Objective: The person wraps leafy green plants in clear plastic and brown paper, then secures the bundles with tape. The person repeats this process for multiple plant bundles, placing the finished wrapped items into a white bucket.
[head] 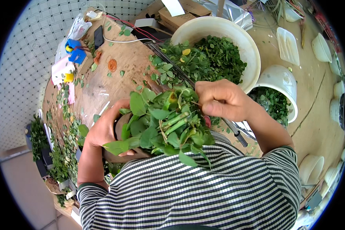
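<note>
My left hand (106, 125) is wrapped round the side of a brown rounded container (122, 130), held against my striped shirt. Leafy green cuttings (149, 132) fill it, with thick cut green stems (175, 123) lying among the leaves. On the right side of this bunch, my right hand (221, 100) is closed with a thin stem or twig pinched between thumb and fingers. The rest of that stem runs into the leaves. Beyond my right hand stands a large white plastic basin (254, 54) with a heap of green leafy sprigs (215, 54).
A dark metal bar (175, 69) crosses beside the basin. A tipped white bucket (279, 76) holds more leaves. On the brown table (126, 54) lie a phone (98, 37), orange wire coils (112, 65), blue plastic pieces (77, 55) and scattered leaves. Potted greenery (38, 138) stands far left.
</note>
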The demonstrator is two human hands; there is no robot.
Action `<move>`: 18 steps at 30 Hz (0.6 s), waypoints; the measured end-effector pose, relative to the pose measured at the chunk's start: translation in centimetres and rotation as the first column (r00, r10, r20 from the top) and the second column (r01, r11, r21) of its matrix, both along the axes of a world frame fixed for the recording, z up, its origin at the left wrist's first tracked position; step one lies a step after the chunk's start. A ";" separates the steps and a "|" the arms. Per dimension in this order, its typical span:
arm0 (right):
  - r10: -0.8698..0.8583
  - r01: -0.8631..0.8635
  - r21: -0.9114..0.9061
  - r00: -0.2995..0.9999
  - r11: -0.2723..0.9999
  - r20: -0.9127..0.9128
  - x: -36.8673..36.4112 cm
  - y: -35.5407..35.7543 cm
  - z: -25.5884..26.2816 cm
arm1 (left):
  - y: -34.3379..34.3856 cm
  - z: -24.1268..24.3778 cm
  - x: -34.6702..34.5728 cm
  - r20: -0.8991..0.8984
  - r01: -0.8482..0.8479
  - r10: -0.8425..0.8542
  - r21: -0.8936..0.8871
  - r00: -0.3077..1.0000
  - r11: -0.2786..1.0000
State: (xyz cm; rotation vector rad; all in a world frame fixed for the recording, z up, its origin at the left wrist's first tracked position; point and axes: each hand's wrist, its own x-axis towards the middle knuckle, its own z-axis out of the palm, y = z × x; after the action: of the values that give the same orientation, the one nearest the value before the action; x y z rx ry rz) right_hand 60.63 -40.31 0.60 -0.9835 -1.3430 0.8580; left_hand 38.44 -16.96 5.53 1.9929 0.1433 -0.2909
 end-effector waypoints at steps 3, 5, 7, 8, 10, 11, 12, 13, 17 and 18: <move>-0.138 0.118 0.144 0.981 0.983 0.139 -0.4 -0.8 -3.0 | -0.7 -0.5 -0.2 -0.056 -0.072 0.066 -0.109 0.996 0.991; -0.201 0.191 -0.071 0.961 0.979 -0.188 -1.9 -0.7 -4.7 | 0.1 -1.2 0.0 -0.031 -0.027 0.024 -0.099 0.999 0.995; -0.322 0.209 -0.254 0.745 0.944 -0.584 -3.6 0.5 -6.2 | 1.3 -1.5 0.3 -0.071 -0.086 0.076 -0.147 0.995 0.985; -0.385 0.201 -0.329 0.513 0.923 -0.767 -4.3 1.5 -6.9 | 2.1 -1.6 0.5 -0.092 -0.118 0.104 -0.167 0.990 0.979; -0.401 0.160 -0.368 0.324 0.916 -0.857 -6.0 2.9 -9.2 | 5.2 -1.9 0.8 -0.227 -0.163 0.126 -0.156 0.966 0.974; -0.366 -0.013 -0.482 0.634 0.876 -0.681 -6.7 2.5 -10.1 | 7.2 -2.5 1.2 -0.229 -0.121 0.103 -0.067 0.968 0.990; -0.174 -0.188 -0.443 0.735 0.876 -0.655 -8.0 2.8 -11.4 | 8.5 -3.1 2.1 -0.267 -0.146 0.101 -0.152 0.958 0.978; -0.132 -0.104 -0.471 0.888 0.876 -0.441 -9.9 4.1 -11.5 | 9.1 -3.3 3.7 -0.309 -0.162 0.082 -0.244 0.948 0.956; 0.122 -0.351 -0.407 0.863 0.843 -0.490 -12.4 9.6 -10.0 | 8.8 -6.1 8.0 -0.504 -0.244 -0.067 -0.526 0.861 0.815; 0.176 -0.424 -0.417 0.839 0.804 -0.514 -12.7 11.2 -9.9 | 9.0 -7.7 8.9 -0.598 -0.317 -0.086 -0.535 0.797 0.783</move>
State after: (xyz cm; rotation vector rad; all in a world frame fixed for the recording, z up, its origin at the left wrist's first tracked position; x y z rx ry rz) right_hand 47.89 -29.14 -9.33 -0.8886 -0.8797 1.6614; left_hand 47.33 -7.99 -2.13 1.1674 0.5151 -0.7794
